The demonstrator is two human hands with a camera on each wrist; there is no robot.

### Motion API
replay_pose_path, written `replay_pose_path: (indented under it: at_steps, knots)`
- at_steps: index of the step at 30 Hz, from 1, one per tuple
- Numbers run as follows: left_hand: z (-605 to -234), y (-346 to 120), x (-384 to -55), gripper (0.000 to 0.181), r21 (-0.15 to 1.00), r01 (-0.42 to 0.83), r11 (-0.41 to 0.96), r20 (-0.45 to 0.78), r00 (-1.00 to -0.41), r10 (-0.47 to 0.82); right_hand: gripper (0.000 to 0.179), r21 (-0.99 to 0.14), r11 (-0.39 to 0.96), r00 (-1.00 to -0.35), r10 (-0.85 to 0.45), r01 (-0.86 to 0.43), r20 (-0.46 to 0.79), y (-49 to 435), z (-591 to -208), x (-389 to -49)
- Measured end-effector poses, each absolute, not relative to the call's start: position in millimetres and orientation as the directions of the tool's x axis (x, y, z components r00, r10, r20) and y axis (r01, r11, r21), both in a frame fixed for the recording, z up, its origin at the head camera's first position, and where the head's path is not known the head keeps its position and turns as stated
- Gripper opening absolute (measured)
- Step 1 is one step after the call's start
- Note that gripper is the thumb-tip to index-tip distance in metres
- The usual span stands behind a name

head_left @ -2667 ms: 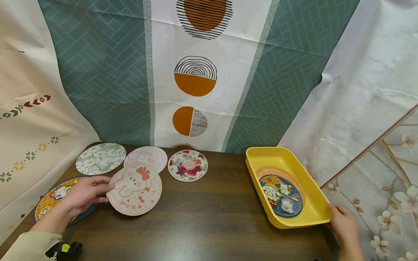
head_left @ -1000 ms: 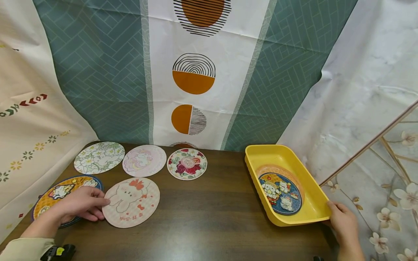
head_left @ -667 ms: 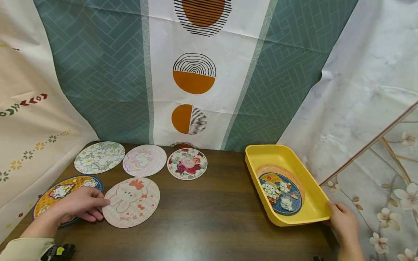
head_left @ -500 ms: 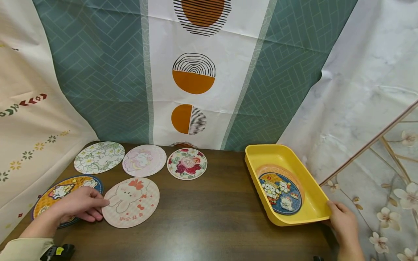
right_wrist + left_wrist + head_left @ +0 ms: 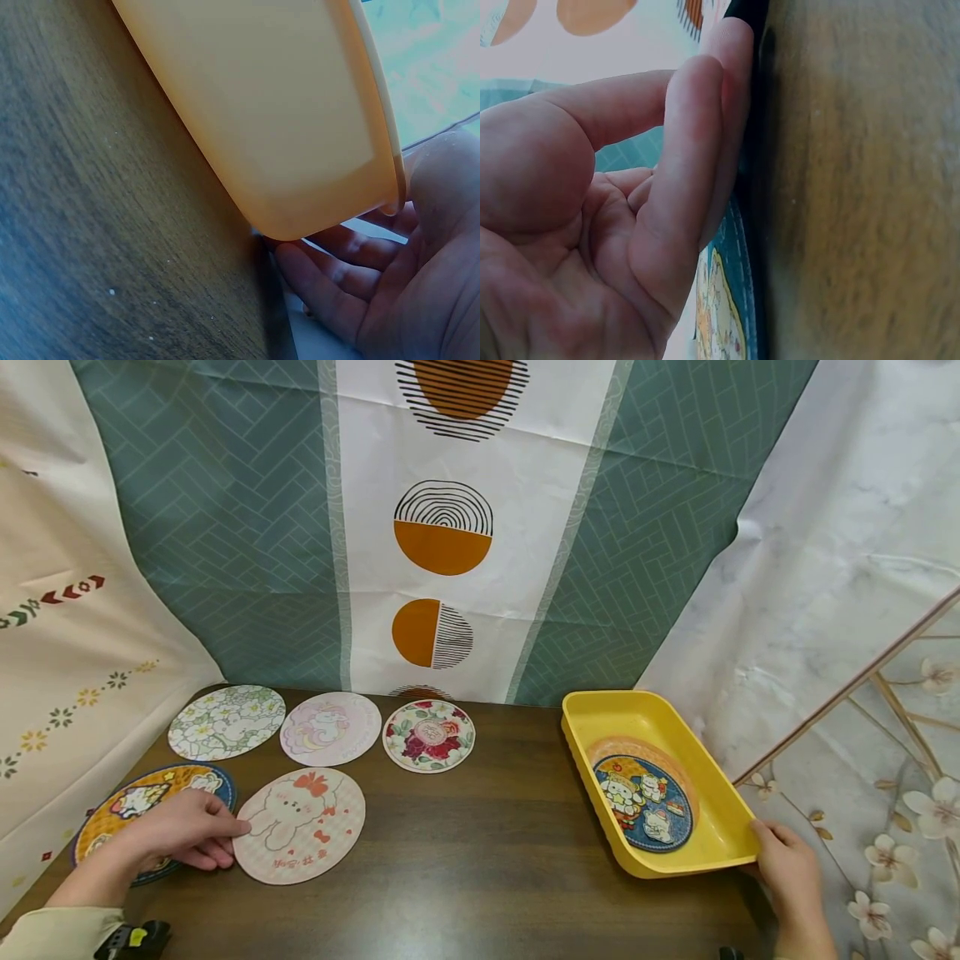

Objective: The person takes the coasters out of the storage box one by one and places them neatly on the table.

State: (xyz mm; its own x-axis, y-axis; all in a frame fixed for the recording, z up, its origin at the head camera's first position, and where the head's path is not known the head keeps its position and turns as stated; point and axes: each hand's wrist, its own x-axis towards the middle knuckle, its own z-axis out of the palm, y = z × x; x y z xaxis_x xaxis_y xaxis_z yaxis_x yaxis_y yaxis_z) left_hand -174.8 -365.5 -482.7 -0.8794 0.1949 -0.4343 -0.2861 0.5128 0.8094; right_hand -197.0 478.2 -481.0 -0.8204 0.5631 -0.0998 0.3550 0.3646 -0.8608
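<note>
My left hand (image 5: 180, 828) pinches the left edge of a pink round mat (image 5: 300, 827) printed with a rabbit and a red bow, its thumb on top. The mat lies on the dark wooden table (image 5: 487, 860). Under my left wrist, a blue and orange round mat (image 5: 138, 800) is partly covered. On the right, my right hand (image 5: 791, 868) grips the near right corner of a yellow plastic tray (image 5: 720, 835). In the right wrist view, fingers (image 5: 322, 289) reach beneath the tray's corner. Inside the tray lies a blue cartoon mat (image 5: 645, 806).
Along the back of the table lie a green-white floral mat (image 5: 227, 722), a pale pink unicorn mat (image 5: 330, 728) and a red rose mat (image 5: 429, 737). Patterned cloth (image 5: 247, 568) hangs behind, with more cloth at both sides.
My left hand has brought the pink rabbit mat toward the front edge and laid it flat, off the unicorn mat it overlapped. Since then it has stayed still, as has my right hand.
</note>
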Motion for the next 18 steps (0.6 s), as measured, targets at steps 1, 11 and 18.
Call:
replay_pose_path:
  at_steps: [1, 11, 18]
  knots:
    - [-482, -365, -175, 0.025, 0.806, -0.288, 0.517, -0.435, -0.881, 0.188, 0.059, -0.862, 0.364, -0.820, 0.563, 0.354, -0.099, 478, -481, -197]
    - [-481, -362, -174, 0.024, 0.786, -0.308, 0.536, -0.439, -0.889, 0.132, 0.059, -0.863, 0.360, -0.820, 0.562, 0.355, -0.103, 478, -481, -197]
    - [-478, -354, -172, 0.024, 0.752, -0.323, 0.574, -0.430, -0.901, 0.056, 0.058, -0.861, 0.365, -0.820, 0.564, 0.354, -0.098, 479, -483, -198]
